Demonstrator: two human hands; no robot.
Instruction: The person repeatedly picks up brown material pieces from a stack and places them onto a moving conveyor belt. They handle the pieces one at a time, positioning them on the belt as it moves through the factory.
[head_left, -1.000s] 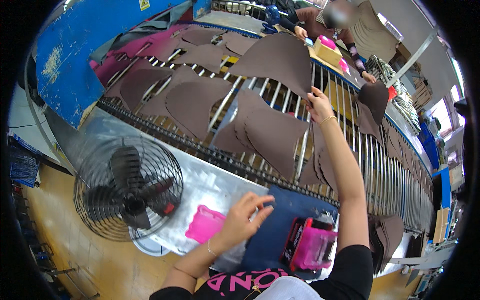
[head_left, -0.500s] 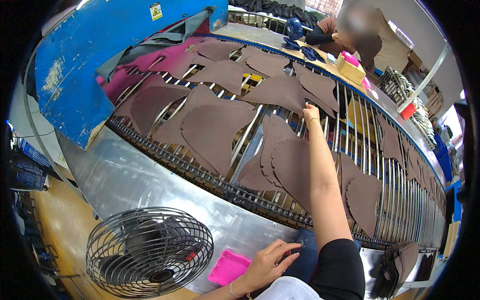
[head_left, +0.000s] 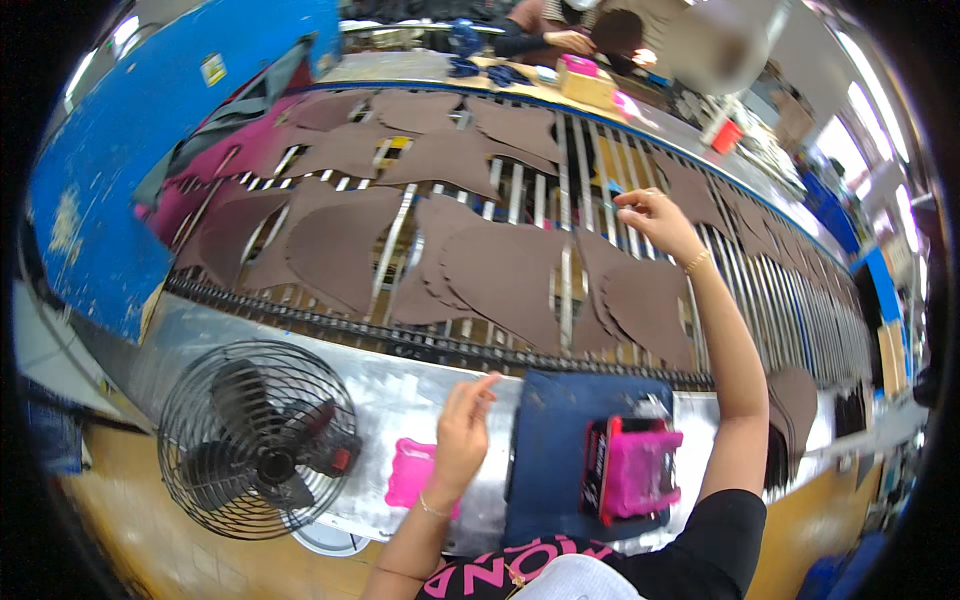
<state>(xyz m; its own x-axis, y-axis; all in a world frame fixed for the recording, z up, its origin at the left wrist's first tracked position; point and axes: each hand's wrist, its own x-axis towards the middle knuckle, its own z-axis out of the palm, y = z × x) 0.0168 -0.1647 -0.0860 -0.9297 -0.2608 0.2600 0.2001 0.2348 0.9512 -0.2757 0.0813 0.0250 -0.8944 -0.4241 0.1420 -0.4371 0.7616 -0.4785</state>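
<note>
My right hand (head_left: 655,220) hangs over the conveyor's metal rods (head_left: 585,190) with its fingers bent and apart, and no piece shows in it. Brown scallop-edged sheet pieces lie on the conveyor; a piece (head_left: 645,300) sits just below that hand, and a larger overlapping piece (head_left: 510,265) lies to its left. At the near metal ledge my left hand (head_left: 465,430) is raised, fingers loosely bent and holding nothing visible. Beside its wrist lies a bright pink tray-like piece (head_left: 410,472). A dark blue pad (head_left: 545,460) carries a red-and-black box with a pink block (head_left: 645,472).
A black caged fan (head_left: 260,440) stands at the near left. The blue machine housing (head_left: 110,190) borders the conveyor's left end. Across it, a person (head_left: 560,40) works beside a yellow block (head_left: 588,85). Brown pieces (head_left: 793,410) hang at the near right.
The view has shifted rightward and the blue pad with its box has come into sight. My right hand has left the corner of a brown piece, which now lies flat on the conveyor.
</note>
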